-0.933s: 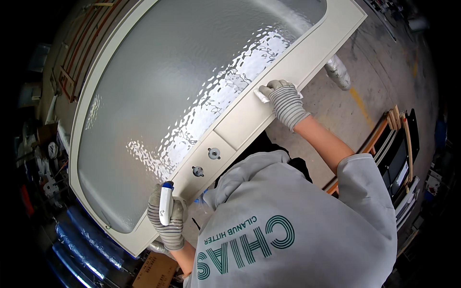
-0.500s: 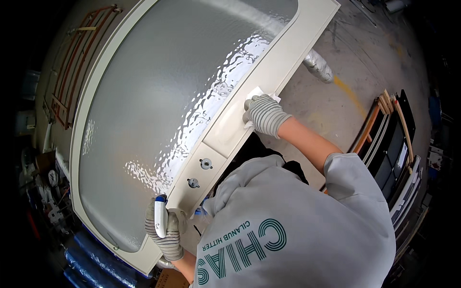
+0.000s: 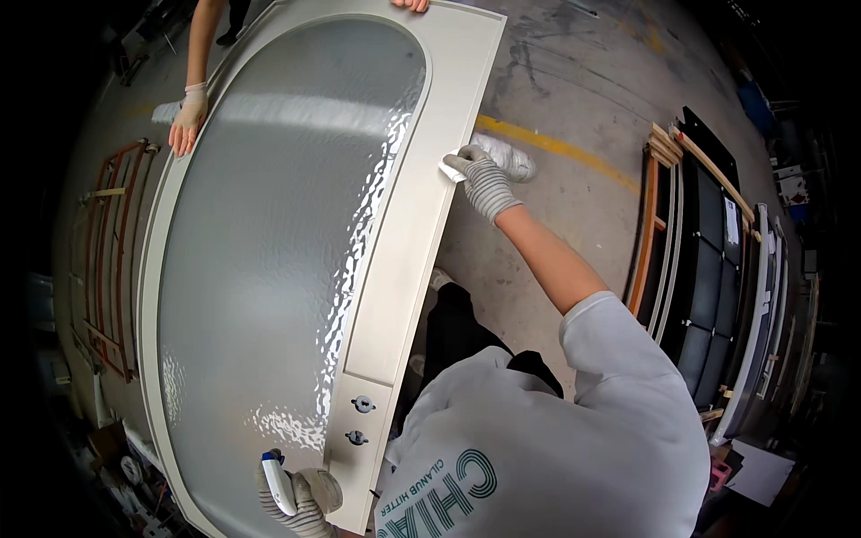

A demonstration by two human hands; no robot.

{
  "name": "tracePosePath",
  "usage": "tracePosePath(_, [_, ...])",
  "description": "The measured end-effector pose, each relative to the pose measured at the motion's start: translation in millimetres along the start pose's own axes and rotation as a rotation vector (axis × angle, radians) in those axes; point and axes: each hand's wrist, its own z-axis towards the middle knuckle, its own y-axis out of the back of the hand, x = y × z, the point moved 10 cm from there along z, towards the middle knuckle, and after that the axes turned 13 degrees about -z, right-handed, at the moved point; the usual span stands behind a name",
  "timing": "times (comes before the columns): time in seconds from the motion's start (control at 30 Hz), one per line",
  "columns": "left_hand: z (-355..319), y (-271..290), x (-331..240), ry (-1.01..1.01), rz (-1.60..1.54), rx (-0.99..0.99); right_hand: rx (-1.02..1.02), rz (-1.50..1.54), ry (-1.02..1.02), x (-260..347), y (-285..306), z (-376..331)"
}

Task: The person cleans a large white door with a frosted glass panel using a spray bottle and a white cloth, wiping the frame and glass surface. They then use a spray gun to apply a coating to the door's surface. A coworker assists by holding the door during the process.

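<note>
Head view: cream door [image 3: 408,242] lying flat, long axis running away from the person, arched top far. Right hand [image 3: 484,179] presses white cloth [image 3: 451,170] on its edge; left hand [image 3: 300,498] grips spray bottle [image 3: 278,482].

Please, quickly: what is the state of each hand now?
Left hand: closed around a white spray bottle.
Right hand: pressing a white cloth on the door frame.
</note>
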Motion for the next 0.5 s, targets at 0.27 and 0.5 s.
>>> tracePosePath(0.27, [42,-71,-47,0.092,0.108,-0.151,0.18,-0.418,-0.274,-102,17,177])
tracePosePath(0.5, [75,-142,-94,0.2,0.134,-0.177,0.451,-0.168,0.166,79,-49,42])
